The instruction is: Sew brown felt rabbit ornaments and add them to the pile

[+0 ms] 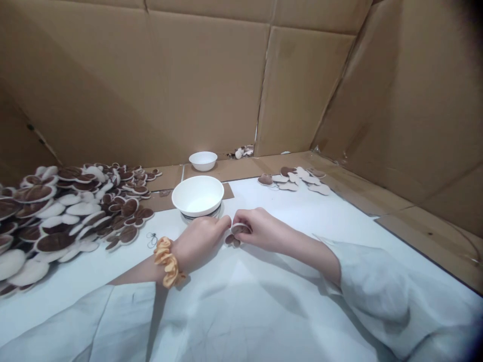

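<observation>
A small brown-and-white fabric piece [240,229] with rounded lobes is held between my two hands, just above the white table. My right hand [260,229] pinches its larger lobe between thumb and bent fingers. From the other side, my left hand [202,239] is closed at the piece's left edge, thumb on top; its other fingers are mostly hidden behind the back of the hand. An orange scrunchie [168,262] circles my left wrist. Right behind my left hand stands a white bowl [198,197], apparently on a striped base.
Many similar brown-and-white pieces [75,206] are heaped on the left. Several flat pieces [298,179] lie at the back right. A smaller white bowl [203,161] sits farther back. Dark tangled thread [152,240] lies beside the heap. Cardboard walls [211,85] enclose the table.
</observation>
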Tool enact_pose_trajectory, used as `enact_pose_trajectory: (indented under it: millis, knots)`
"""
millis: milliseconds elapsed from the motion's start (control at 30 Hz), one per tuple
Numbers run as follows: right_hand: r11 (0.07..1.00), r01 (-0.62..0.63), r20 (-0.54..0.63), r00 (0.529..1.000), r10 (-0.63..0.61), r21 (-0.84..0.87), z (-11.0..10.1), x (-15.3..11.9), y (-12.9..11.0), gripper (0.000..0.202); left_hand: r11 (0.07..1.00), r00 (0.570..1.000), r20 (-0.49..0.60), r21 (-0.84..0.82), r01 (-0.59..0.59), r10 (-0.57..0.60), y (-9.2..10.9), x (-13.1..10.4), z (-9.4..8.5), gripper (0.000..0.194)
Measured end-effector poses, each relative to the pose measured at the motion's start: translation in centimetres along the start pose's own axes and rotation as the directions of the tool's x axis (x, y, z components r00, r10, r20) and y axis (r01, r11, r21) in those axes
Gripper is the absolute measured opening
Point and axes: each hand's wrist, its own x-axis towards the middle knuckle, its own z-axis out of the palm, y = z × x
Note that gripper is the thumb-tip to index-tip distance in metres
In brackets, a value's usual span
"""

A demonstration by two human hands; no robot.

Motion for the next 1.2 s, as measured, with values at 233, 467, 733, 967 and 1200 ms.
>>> enact_pose_trajectory:
  millis: [233,467,733,967,1200]
  knots:
    - [0.998,0.028,-0.286,0.957,-0.043,-0.056,0.5,0.9,1.0,0.008,0.914,0.965,-0.084,-0.349,0.205,-0.249,1.3,0.6,-0.5,0.017]
    - [0.811,0.081,-0.248,0.965,0.080,0.580,1.4,1.4,0.9,0.026,0.891,0.945,-0.166,-0.409,0.195,-0.283,2.5,-0.2,0.7,0.014]
    - [0.626,0.072,-0.208,0.967,0.146,0.777,1.5,1.0,0.3,0.028,0.890,0.928,-0.224,-0.417,0.186,-0.299,2.3,-0.6,1.1,0.018]
    - [0.506,0.045,-0.167,0.966,0.198,0.861,1.4,0.7,-0.6,0.022,0.636,0.885,-0.141,-0.746,0.199,-0.443,2.4,-0.5,1.3,0.007]
    - [0.473,0.056,-0.162,0.969,0.185,0.879,0.8,0.6,-0.7,0.022,0.483,0.871,-0.099,-0.859,0.170,-0.482,2.2,-0.1,1.0,0.007]
